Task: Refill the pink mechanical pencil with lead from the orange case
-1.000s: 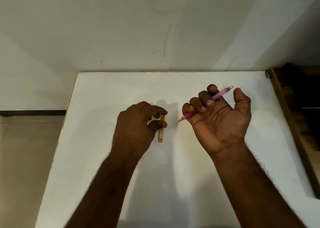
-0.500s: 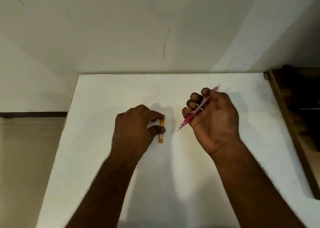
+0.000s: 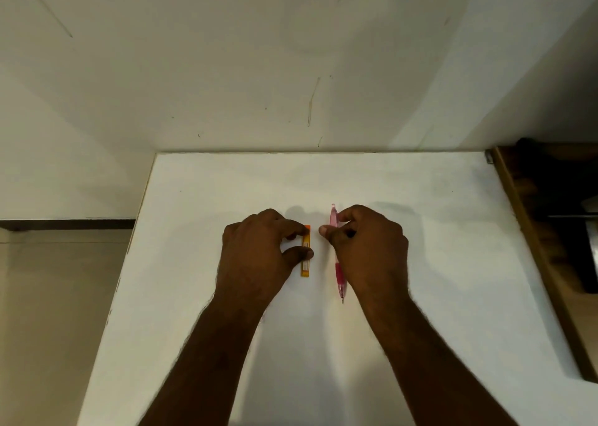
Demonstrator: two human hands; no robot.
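Observation:
The orange lead case (image 3: pixel 305 264) lies lengthwise on the white table (image 3: pixel 453 231). My left hand (image 3: pixel 259 257) rests over it, with forefinger and thumb pinching its upper half from the left. Just to the right, the pink mechanical pencil (image 3: pixel 339 276) lies almost parallel to the case, tip pointing toward me. My right hand (image 3: pixel 369 251) covers its middle, thumb and fingers closed around the barrel. Only the clear pink top end and the darker grip and tip show.
The table's left edge (image 3: pixel 129 247) drops to a tiled floor. A dark wooden shelf unit (image 3: pixel 550 231) stands along the right edge. A white wall rises behind the far edge.
My right hand has turned palm down and lowered the pencil from a raised slant to lie straight beside the case. My left hand has stayed on the orange case.

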